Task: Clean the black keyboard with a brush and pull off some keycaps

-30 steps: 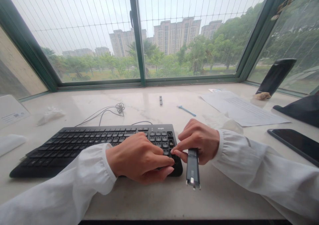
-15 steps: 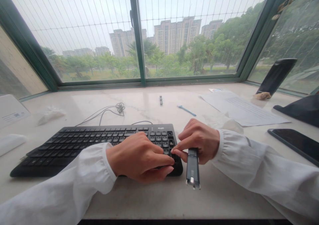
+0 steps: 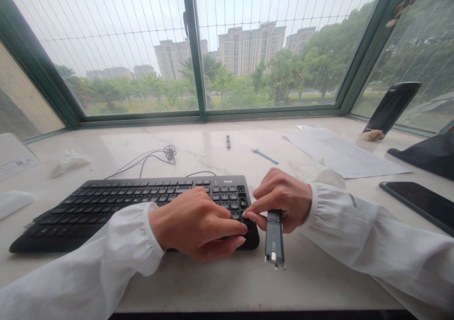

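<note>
A black keyboard lies on the white sill. On its number pad, the right column shows bare key sockets without caps. My left hand rests over the number pad, its index fingertip at the lower right corner and its thumb close below. Whatever lies between those fingertips is hidden. My right hand grips a dark, narrow keycap puller in its curled fingers, the metal prongs pointing toward me. Its thumb and index finger meet at the keyboard's right edge, beside my left fingertips.
Beyond the keyboard lie a coiled cable, a small grey piece and a blue stick-like tool. Printed paper and a phone are on the right. A white mouse-like object sits at the left. Windows rise behind.
The view has shifted very slightly. Both hands and the keycap puller stay in nearly the same place on and beside the number pad.
</note>
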The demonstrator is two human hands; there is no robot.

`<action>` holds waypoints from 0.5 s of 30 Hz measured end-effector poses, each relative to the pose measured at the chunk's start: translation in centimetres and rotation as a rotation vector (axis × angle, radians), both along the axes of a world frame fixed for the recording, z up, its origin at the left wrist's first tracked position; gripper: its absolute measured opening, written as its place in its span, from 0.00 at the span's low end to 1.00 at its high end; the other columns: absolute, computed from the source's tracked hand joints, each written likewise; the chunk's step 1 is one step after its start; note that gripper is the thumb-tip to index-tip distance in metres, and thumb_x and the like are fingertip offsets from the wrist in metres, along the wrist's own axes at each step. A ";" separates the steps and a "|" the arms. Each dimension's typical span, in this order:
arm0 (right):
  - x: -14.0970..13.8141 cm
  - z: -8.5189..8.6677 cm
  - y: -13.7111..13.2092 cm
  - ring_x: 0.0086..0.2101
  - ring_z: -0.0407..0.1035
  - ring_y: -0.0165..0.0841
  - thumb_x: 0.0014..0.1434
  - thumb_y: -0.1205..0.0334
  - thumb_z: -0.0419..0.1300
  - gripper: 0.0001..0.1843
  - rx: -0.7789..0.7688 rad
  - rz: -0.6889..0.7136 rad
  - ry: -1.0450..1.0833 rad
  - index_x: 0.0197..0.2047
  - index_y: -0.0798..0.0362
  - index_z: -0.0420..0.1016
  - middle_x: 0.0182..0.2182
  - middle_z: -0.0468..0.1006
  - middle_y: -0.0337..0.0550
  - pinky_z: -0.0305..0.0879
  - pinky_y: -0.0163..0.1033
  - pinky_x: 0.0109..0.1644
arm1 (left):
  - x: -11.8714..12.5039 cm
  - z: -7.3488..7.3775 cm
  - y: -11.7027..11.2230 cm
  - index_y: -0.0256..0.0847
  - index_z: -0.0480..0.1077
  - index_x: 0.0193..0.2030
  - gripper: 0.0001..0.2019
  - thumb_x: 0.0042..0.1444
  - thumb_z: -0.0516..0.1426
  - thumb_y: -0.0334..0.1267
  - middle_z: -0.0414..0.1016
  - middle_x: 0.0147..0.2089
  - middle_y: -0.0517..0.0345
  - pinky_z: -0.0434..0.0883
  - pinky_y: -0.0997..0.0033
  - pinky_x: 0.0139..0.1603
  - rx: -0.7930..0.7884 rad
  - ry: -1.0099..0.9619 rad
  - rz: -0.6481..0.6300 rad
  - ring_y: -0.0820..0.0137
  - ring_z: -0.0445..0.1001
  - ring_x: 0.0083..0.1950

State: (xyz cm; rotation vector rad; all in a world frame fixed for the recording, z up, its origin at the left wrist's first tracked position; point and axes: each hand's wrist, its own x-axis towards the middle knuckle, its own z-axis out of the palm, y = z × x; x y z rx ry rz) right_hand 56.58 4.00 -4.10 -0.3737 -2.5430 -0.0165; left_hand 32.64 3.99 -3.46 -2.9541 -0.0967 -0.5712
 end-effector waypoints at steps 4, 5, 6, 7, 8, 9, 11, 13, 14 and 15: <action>0.1 0.0 0.0 0.16 0.51 0.24 0.59 0.62 0.58 0.14 0.002 0.001 0.004 0.24 0.50 0.79 0.14 0.62 0.33 0.47 0.36 0.21 | -0.1 0.0 0.0 0.42 0.75 0.38 0.10 0.64 0.53 0.39 0.70 0.20 0.64 0.52 0.70 0.17 -0.001 -0.003 -0.004 0.76 0.67 0.18; 0.1 0.0 0.0 0.16 0.51 0.24 0.59 0.62 0.58 0.14 -0.002 0.001 0.002 0.24 0.50 0.79 0.14 0.62 0.33 0.47 0.35 0.21 | -0.1 0.0 0.0 0.42 0.75 0.38 0.10 0.64 0.53 0.39 0.70 0.20 0.64 0.52 0.70 0.17 -0.003 -0.003 -0.005 0.76 0.67 0.18; 0.1 0.0 0.0 0.16 0.51 0.24 0.59 0.62 0.58 0.14 -0.007 0.001 -0.002 0.24 0.50 0.79 0.14 0.62 0.33 0.47 0.35 0.21 | -0.1 0.0 0.0 0.42 0.75 0.38 0.10 0.64 0.53 0.38 0.70 0.20 0.64 0.52 0.70 0.17 -0.003 -0.004 -0.006 0.76 0.66 0.18; 0.1 0.0 0.0 0.16 0.51 0.25 0.59 0.62 0.58 0.14 -0.012 -0.001 -0.006 0.24 0.50 0.79 0.14 0.62 0.33 0.47 0.35 0.21 | -0.1 0.0 -0.1 0.42 0.75 0.38 0.09 0.64 0.53 0.38 0.70 0.20 0.64 0.52 0.70 0.17 -0.005 -0.004 -0.008 0.76 0.66 0.18; 0.1 0.0 0.0 0.16 0.51 0.25 0.59 0.61 0.58 0.14 -0.017 -0.004 -0.009 0.24 0.50 0.79 0.14 0.61 0.33 0.47 0.35 0.21 | -0.1 0.1 -0.1 0.42 0.75 0.38 0.09 0.64 0.53 0.38 0.70 0.20 0.64 0.52 0.70 0.17 -0.005 -0.006 -0.009 0.76 0.66 0.18; 0.1 0.0 0.0 0.16 0.51 0.25 0.59 0.61 0.58 0.14 -0.020 -0.007 -0.011 0.24 0.50 0.79 0.14 0.61 0.33 0.47 0.35 0.21 | -0.1 0.1 0.0 0.42 0.75 0.38 0.09 0.63 0.53 0.38 0.70 0.20 0.64 0.52 0.70 0.17 -0.006 -0.007 -0.010 0.77 0.66 0.18; 0.1 0.0 0.0 0.16 0.51 0.25 0.59 0.61 0.58 0.14 -0.029 -0.010 -0.015 0.23 0.50 0.79 0.14 0.61 0.33 0.47 0.35 0.22 | 0.0 0.1 0.0 0.42 0.75 0.38 0.09 0.63 0.53 0.38 0.70 0.20 0.64 0.52 0.70 0.17 -0.005 -0.007 -0.009 0.76 0.66 0.18; 0.1 0.1 0.0 0.17 0.51 0.25 0.59 0.61 0.58 0.14 -0.044 -0.009 -0.021 0.23 0.50 0.78 0.14 0.62 0.33 0.47 0.35 0.22 | 0.0 0.1 0.0 0.42 0.75 0.38 0.09 0.63 0.53 0.38 0.70 0.20 0.64 0.52 0.70 0.17 0.000 -0.005 -0.006 0.76 0.66 0.18; 0.1 0.1 -0.1 0.17 0.51 0.25 0.59 0.61 0.58 0.14 -0.055 -0.008 -0.024 0.23 0.50 0.78 0.14 0.61 0.33 0.47 0.35 0.22 | 0.0 0.1 0.0 0.42 0.75 0.38 0.10 0.64 0.53 0.38 0.70 0.20 0.64 0.52 0.70 0.17 0.003 -0.004 -0.005 0.76 0.66 0.18; 0.1 0.1 -0.1 0.17 0.51 0.24 0.59 0.61 0.58 0.15 -0.069 -0.009 -0.028 0.23 0.50 0.77 0.14 0.61 0.33 0.46 0.35 0.22 | 0.0 0.1 -0.1 0.42 0.75 0.38 0.10 0.64 0.53 0.38 0.70 0.20 0.64 0.53 0.70 0.17 0.006 -0.002 -0.005 0.76 0.66 0.18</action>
